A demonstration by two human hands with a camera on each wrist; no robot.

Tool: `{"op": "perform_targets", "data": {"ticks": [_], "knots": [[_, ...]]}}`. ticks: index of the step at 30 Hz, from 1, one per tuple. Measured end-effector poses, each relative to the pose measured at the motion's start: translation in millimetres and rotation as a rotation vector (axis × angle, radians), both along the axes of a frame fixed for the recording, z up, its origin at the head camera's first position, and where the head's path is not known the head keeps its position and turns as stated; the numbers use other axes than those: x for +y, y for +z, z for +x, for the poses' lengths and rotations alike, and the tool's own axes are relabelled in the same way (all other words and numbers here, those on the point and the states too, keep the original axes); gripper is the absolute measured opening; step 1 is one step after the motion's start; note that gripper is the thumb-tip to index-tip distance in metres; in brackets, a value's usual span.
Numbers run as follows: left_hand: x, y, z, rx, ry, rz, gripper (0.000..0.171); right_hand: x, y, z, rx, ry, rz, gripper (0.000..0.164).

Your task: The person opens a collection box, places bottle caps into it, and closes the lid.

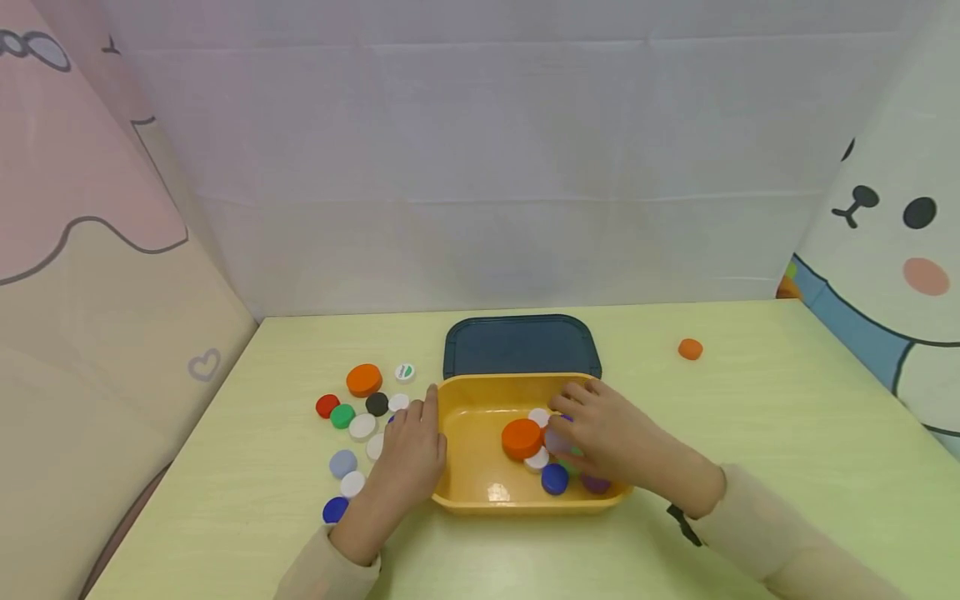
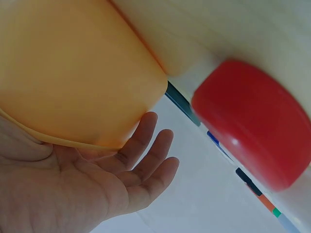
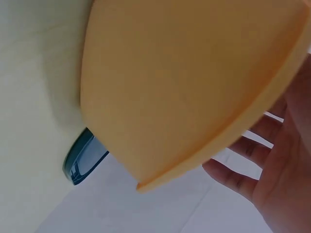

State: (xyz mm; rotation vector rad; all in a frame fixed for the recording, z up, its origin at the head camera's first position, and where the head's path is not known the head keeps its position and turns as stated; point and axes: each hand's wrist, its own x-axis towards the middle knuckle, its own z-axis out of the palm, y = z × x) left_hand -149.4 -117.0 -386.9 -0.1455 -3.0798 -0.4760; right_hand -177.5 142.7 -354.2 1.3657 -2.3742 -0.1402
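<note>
A yellow plastic tub [image 1: 472,507] stands in the middle of the table, with bottle caps gathered in its right half. Among them are a large orange cap [image 1: 521,439], a blue cap [image 1: 555,479] and a purple cap [image 1: 596,483]. My left hand [image 1: 408,454] rests at the tub's left rim, index finger straight along it; the left wrist view shows the other fingers loosely bent beside the wall. Over the right rim reaches my right hand [image 1: 603,429], its fingers spread and bent above the caps. Its fingertips overlap a lavender cap [image 1: 557,441], and the hand partly covers a green one.
Loose caps lie left of the tub, including orange [image 1: 363,380], black [image 1: 377,404], green [image 1: 342,416] and several white ones. A red cap [image 2: 252,126] looms close in the left wrist view. Behind the tub lies a dark lid [image 1: 521,344]. One orange cap [image 1: 690,349] sits far right.
</note>
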Motion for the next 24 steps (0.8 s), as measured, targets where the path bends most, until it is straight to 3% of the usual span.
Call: {"op": "perform_targets", "data": {"ticks": [12,24], "knots": [[0.3,-0.6,0.0,0.004,0.004,0.001,0.057,-6.4,-9.0,4.5,-0.083,-0.004,0.121,0.035],[0.1,-0.7,0.4,0.002,0.005,0.0,0.057,-2.7,-10.2,1.7,-0.089,0.006,0.071,0.032]]}}
